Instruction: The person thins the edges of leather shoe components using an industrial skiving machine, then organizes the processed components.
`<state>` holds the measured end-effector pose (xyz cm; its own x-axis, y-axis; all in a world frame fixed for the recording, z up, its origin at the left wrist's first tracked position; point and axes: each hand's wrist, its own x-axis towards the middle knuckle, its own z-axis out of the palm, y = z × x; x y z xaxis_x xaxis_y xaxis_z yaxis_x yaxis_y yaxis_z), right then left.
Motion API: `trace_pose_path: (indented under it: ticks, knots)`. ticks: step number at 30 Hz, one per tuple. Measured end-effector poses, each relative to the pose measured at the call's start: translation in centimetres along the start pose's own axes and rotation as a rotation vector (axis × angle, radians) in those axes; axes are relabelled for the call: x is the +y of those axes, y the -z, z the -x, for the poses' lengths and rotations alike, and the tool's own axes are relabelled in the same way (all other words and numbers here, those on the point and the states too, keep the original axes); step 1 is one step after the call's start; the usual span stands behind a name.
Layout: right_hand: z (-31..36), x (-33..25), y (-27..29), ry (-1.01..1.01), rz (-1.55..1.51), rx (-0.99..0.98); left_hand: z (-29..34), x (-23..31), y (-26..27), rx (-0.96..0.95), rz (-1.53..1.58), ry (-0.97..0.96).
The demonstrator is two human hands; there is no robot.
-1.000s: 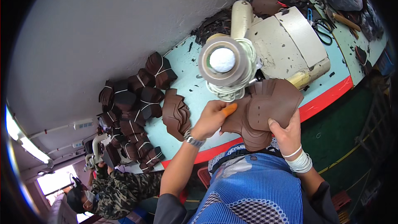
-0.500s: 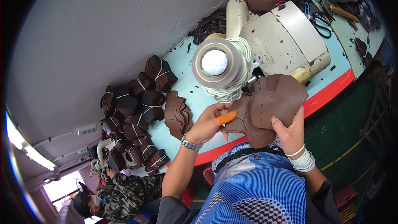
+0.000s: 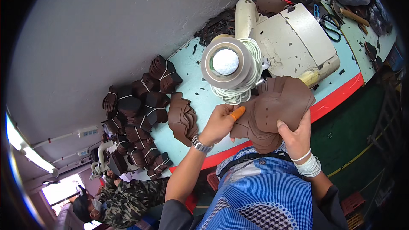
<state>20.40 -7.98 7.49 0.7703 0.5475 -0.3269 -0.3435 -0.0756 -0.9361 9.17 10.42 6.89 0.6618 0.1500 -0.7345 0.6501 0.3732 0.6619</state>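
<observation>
A fanned stack of thin brown leather-like pieces (image 3: 277, 110) spreads between my two hands, above the front edge of the table. My right hand (image 3: 296, 134) grips its right side, thumb on top; white bands wrap that wrist. On the left edge, my left hand (image 3: 223, 121) pinches the pieces, an orange cover on one finger and a metal watch on the wrist. Just beyond the stack stands a cream-coloured machine (image 3: 294, 38). A roll of clear tape (image 3: 226, 61) with pale cord (image 3: 232, 96) looped around it hides part of the machine.
Loose brown pieces (image 3: 182, 119) lie left of my left hand, beside several banded bundles (image 3: 147, 85) along the wall. Scissors (image 3: 330, 27) and dark scraps lie at the far right. A red strip (image 3: 336, 96) edges the table. Another person in camouflage (image 3: 132, 200) works at the lower left.
My left hand has shifted slightly right, its orange-covered finger now lying on the edge of the pieces. The right hand keeps its grip on the stack.
</observation>
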Motion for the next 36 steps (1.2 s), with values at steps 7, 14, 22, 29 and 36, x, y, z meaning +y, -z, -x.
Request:
trace_pose_path:
  ticks: [7, 14, 22, 29, 36]
  knots:
    - [0.1, -0.3, 0.2, 0.011, 0.037, 0.025, 1.6, -0.9, -0.1, 0.031, 0.187, -0.064]
    - [0.2, -0.3, 0.4, 0.013, 0.025, 0.04, 1.7, -0.7, -1.2, 0.084, 0.164, -0.049]
    - [0.3, -0.3, 0.6, -0.003, 0.016, 0.054, 0.4, -1.3, -1.0, 0.105, 0.285, -0.051]
    - [0.5, -0.6, 0.0, -0.01, -0.008, 0.047, 0.2, -0.5, -0.9, 0.16, 0.316, -0.017]
    - [0.6, -0.5, 1.2, -0.015, -0.004, 0.049, -2.4, -0.5, -2.9, 0.245, 0.269, -0.144]
